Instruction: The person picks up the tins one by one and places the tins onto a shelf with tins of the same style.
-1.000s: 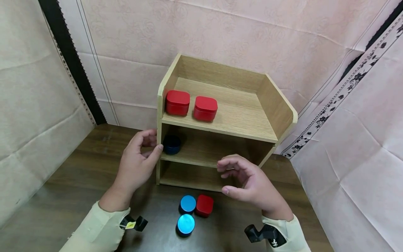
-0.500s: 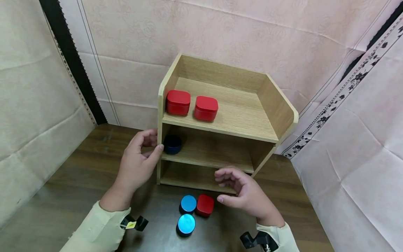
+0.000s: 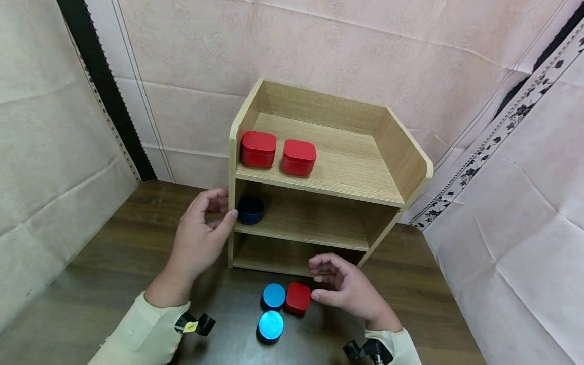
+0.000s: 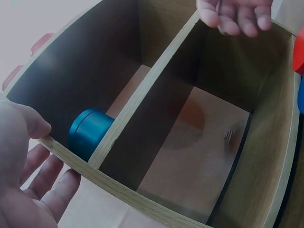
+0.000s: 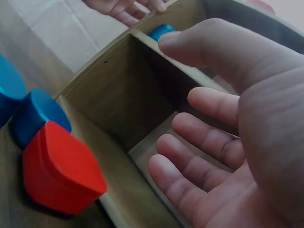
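Note:
My left hand [image 3: 198, 230] holds the left side panel of a small wooden shelf [image 3: 319, 195], thumb at the front edge and fingers along the outside. A round blue tin [image 4: 90, 133] stands on the middle level beside that panel. My right hand [image 3: 349, 286] is loosely bent with nothing in it, just right of a red square tin [image 3: 298, 298] on the table; in the right wrist view a gap shows between the fingers and this tin [image 5: 64, 171]. Two round blue tins, one behind [image 3: 274, 295] and one in front [image 3: 270, 325], stand left of the red one.
Two red square tins, one at the left [image 3: 258, 149] and one beside it [image 3: 298, 157], sit on the shelf's top level. The wooden table [image 3: 114, 284] is enclosed by pale cloth walls [image 3: 319, 45] behind and at both sides.
My right hand has come down and left from before the shelf's middle level to beside the red tin on the table. The left hand and the tins have stayed put.

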The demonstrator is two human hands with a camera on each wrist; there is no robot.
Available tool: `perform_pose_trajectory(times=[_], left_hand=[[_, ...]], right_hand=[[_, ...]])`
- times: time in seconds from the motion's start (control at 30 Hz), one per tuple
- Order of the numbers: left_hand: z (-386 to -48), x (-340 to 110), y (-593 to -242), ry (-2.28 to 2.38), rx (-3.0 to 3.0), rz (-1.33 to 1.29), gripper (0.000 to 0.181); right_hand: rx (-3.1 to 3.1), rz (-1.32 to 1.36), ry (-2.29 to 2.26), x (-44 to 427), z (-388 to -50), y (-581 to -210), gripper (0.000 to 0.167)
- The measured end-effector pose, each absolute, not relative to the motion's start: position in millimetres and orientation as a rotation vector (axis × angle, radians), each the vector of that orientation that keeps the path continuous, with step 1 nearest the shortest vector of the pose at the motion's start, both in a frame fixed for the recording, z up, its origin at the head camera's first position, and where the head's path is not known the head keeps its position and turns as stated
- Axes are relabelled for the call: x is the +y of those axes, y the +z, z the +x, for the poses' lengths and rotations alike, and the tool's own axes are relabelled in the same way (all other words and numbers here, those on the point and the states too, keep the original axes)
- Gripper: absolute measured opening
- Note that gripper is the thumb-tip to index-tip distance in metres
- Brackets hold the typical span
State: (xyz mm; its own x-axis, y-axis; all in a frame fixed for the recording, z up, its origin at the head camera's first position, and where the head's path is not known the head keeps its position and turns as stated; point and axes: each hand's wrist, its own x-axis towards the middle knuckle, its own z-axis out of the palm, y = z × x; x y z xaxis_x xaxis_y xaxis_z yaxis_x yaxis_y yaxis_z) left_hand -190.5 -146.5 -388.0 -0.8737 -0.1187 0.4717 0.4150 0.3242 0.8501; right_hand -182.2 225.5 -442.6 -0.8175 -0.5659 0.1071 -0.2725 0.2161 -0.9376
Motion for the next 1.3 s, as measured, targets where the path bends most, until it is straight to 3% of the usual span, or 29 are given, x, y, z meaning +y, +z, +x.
perform_pose_trajectory(times=[0.97,1.3], left_hand=[[-189.6,-146.7,-391.3,-1.582,-2.178,-0.242,0.042],[-191.5,-146.9,-390.6,-1.557,-2.169,-0.253,0.040]], right_hand=[[2.204,-0.622,-1.467,226.9,-194.2,-505.0,0.072],[2.192,-0.614,-1.412,227.2,-196.2,-509.1,0.066]])
